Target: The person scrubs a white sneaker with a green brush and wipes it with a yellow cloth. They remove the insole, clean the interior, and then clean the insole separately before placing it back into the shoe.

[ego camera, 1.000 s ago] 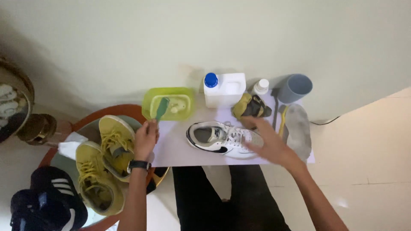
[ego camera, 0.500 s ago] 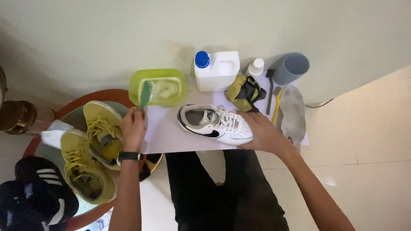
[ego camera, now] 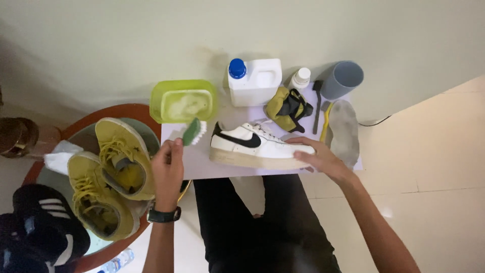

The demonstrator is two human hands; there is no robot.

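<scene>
A white sneaker (ego camera: 255,146) with a black mark lies on its side on a small pale table (ego camera: 202,167), sole edge toward me. My right hand (ego camera: 318,159) presses on its toe end. My left hand (ego camera: 168,169) grips a green brush (ego camera: 192,131) with white bristles, held just left of the sneaker's heel. Behind the brush stands a green tub (ego camera: 183,99) of soapy water.
A white jug with a blue cap (ego camera: 252,81), a small white bottle (ego camera: 300,78), a grey cup (ego camera: 342,80), an olive cloth (ego camera: 287,108), a dark-handled tool (ego camera: 317,106) and a grey insole (ego camera: 346,131) sit at the back right. Two yellow shoes (ego camera: 113,167) lie on a round table at left, black shoes (ego camera: 43,227) below.
The sneaker has been tipped from upright onto its side. My left hand has brought the brush out of the green tub and down toward the sneaker's heel.
</scene>
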